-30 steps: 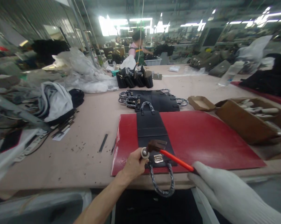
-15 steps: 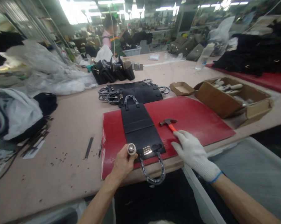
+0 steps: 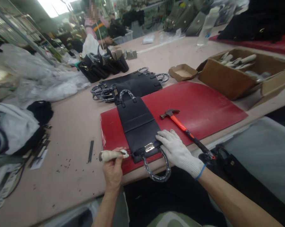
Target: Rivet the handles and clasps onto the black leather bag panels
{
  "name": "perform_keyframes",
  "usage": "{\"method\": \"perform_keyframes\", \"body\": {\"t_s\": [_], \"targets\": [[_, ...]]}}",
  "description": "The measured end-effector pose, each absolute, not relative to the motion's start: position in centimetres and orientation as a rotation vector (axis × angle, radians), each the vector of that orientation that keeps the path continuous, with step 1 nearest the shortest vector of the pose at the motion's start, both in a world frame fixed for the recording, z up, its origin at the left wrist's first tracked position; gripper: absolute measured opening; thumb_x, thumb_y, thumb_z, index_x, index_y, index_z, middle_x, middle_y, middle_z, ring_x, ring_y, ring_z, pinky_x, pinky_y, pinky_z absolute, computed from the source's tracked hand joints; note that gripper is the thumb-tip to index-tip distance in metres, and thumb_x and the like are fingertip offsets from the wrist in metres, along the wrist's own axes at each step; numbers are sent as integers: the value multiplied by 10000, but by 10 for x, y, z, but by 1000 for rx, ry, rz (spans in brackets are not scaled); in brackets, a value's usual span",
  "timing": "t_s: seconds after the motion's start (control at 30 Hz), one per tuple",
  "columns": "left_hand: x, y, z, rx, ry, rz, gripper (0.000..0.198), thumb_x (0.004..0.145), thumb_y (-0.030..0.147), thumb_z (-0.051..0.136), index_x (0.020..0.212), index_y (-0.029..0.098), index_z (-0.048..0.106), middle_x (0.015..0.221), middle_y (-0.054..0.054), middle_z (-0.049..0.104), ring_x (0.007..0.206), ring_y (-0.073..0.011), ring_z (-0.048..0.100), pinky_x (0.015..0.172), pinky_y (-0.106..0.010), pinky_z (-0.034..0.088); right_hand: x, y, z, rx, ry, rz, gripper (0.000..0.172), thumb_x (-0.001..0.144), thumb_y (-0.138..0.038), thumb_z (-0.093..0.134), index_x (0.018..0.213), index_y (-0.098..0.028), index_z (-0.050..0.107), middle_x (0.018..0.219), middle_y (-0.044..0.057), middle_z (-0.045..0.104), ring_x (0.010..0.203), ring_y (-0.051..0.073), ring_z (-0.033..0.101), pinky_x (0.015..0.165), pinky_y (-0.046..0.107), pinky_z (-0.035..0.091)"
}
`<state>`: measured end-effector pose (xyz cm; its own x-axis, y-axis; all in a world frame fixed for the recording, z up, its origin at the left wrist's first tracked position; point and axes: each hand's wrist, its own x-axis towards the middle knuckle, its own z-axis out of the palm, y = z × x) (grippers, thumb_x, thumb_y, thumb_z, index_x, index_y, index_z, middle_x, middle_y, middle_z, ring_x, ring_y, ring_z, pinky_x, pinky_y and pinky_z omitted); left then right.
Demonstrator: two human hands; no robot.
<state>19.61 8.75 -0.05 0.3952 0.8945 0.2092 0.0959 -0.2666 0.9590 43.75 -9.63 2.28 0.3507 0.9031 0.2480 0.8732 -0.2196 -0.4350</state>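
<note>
L hand [image 3: 112,171], bare: fingers closed round pale-handled tool [image 3: 108,155], held approx. level, working end at near L corner of black panel [image 3: 141,118]; contact w/ panel can't be confirmed. R hand [image 3: 174,148], gloved white: laid flat, fingers extended, fingertips on panel's R edge just beside gold clasp [image 3: 149,147]; nothing gripped.

Panel lies flat on red mat [image 3: 196,104], in front of wearer, wrapped handle loop [image 3: 158,179] at near end overhanging table edge. Hammer [image 3: 177,121] loose on mat, R of panel; head on mat, grip end past table edge.

Containers: cardboard box [image 3: 222,78], far R of mat, holds pale-handled tools [image 3: 239,61] and clear plastic bits. Small cardboard tray [image 3: 182,72] just L of box. Grey bin [image 3: 263,142] below table, R side; black item w/ strap [image 3: 237,170] in or over it, can't tell which. Light basket [image 3: 123,37] near co-worker [image 3: 99,28] at back; contents unclear. Clear bottle [image 3: 206,28] upright beyond box, liquid level n/legible.
</note>
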Motion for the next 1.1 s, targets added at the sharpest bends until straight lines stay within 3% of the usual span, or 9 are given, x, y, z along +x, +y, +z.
{"method": "perform_keyframes", "body": {"t_s": [0.23,0.4,0.87,0.97,1.1], "targets": [[179,90,12,1543,816,998,280,910,420,753,1047,183,695,1176,-109,726,1086,-278,720,1023,-448,568,434,-95,19,-2139,-1518,24,450,981,-177,442,1410,-160,576,1491,139,534,1402,320,453,1245,622,265],[197,76,18,1549,794,922,264,896,410,753,1012,182,685,1162,-114,731,1091,-280,713,985,-430,582,423,-97,11,-2301,-1325,-176,471,968,-323,530,1379,-100,583,1465,207,538,1393,420,433,1205,684,280],[181,86,-9,1349,976,865,395,872,465,763,1085,133,742,1082,-111,765,1002,-236,721,927,-332,574,394,-122,15,-2288,-1286,-210,397,947,-268,511,1307,-125,600,1349,206,612,1290,410,531,1137,668,383],[179,82,-11,1327,969,869,385,868,454,770,1082,136,742,1093,-111,764,1012,-236,718,936,-332,567,379,-131,18,-2240,-1142,-145,325,973,-321,504,1227,-170,641,1250,176,663,1195,380,596,1052,601,485],[177,83,-12,1327,949,847,391,886,458,753,1113,140,735,1115,-114,759,1031,-238,716,950,-332,561,369,-137,32,-2209,-777,178,370,943,-450,514,1151,-191,677,1147,156,708,1089,360,663,999,576,533]]}}
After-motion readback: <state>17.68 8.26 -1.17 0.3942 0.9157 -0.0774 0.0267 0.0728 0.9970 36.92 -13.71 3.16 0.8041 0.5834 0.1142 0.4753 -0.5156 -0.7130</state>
